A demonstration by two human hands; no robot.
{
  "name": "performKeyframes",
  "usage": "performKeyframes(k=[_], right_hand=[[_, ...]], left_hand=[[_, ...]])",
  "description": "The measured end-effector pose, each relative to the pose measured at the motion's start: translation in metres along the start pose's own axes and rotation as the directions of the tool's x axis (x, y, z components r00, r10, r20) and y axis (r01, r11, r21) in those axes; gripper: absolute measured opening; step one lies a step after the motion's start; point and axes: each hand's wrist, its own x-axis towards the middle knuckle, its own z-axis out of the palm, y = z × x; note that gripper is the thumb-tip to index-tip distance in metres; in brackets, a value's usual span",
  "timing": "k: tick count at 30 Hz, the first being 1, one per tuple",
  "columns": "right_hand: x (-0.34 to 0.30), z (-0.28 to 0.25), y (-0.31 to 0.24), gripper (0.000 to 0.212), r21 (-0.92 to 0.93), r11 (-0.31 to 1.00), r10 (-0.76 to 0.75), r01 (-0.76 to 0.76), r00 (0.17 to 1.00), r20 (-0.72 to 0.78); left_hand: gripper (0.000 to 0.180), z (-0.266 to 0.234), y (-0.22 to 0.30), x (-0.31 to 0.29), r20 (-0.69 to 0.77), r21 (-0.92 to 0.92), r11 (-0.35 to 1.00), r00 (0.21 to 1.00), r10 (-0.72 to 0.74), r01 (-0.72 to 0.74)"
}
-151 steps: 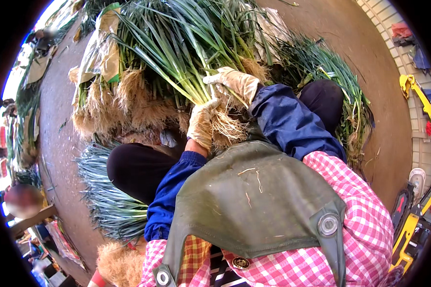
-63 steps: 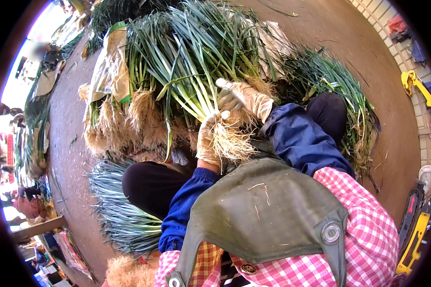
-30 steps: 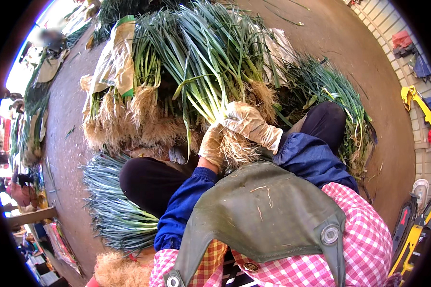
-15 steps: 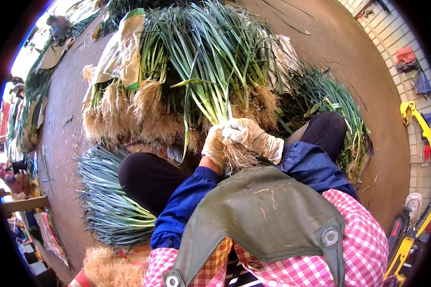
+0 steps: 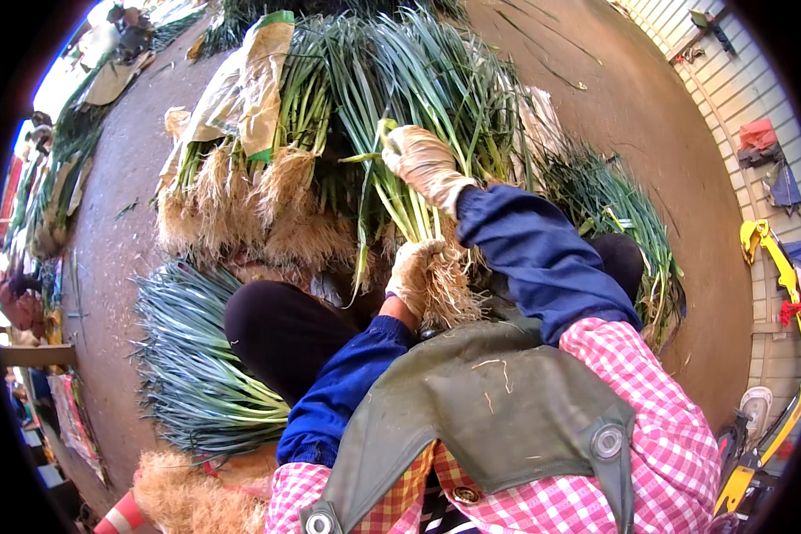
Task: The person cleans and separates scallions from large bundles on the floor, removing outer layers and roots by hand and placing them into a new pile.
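From my head camera, my left hand (image 5: 414, 271), gloved, is closed around the base of a bunch of long green stalks (image 5: 408, 212) in the centre of the frame, its pale roots (image 5: 455, 289) spilling out to the right of my fist. My right hand (image 5: 425, 165), also gloved, sits higher over the same stalks with its fingers curled; a yellow-green leaf (image 5: 386, 129) sticks out by its fingertips, and I seem to be gripping it, though my palm is turned away. The bunch's leaf tips run up into the heap of leafy stalks (image 5: 307, 107) behind, so I can't see where one ends and the other begins, nor count the stalks.

I count two gloved hands, one bunch in my grip, two round metal eyelets on my green apron (image 5: 525, 414) and two dark knees, the right one mostly behind my sleeve. One papery sheet (image 5: 262, 84) lies over the heap at upper left. At lower left is one pile of bluish-green leaves (image 5: 200, 365), with a tan root mass (image 5: 196, 494) below it, cut off by the lower edge. One yellow tool frame (image 5: 785, 276) bends along the right rim. The far left is too bright and small to make out.
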Motion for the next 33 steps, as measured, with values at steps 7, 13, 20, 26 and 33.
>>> performKeyframes(k=[7, 13, 20, 26, 33], right_hand=[[0.055, 0.048, 0.039, 0.023, -0.288, 0.950, -0.075, 0.121, 0.984, 0.163], [0.092, -0.046, 0.011, 0.018, 0.602, 0.798, 0.066, -0.021, 0.996, -0.052], [0.086, -0.207, 0.002, 0.023, 0.598, 0.682, -0.120, 0.421, 0.871, -0.476], [-0.017, -0.337, 0.035, 0.024, 0.439, 0.767, -0.048, 0.468, 0.724, -0.688], [-0.282, -0.506, 0.328, 0.028, -0.424, 0.518, 0.416, -0.743, 0.652, -0.635]], left_hand=[[0.010, 0.015, -0.008, -0.002, 0.011, -0.060, 0.998, 1.000, 0.003, -0.003], [0.012, 0.002, -0.007, 0.001, -0.037, -0.011, 1.000, 0.999, 0.024, -0.025], [0.011, 0.010, -0.004, 0.000, -0.081, 0.069, 0.997, 0.996, 0.036, -0.030], [0.014, -0.003, -0.004, 0.001, -0.013, 0.021, 0.997, 0.997, 0.076, -0.075], [0.013, 0.027, -0.022, 0.008, 0.216, -0.151, 0.977, 0.969, -0.118, 0.152]])
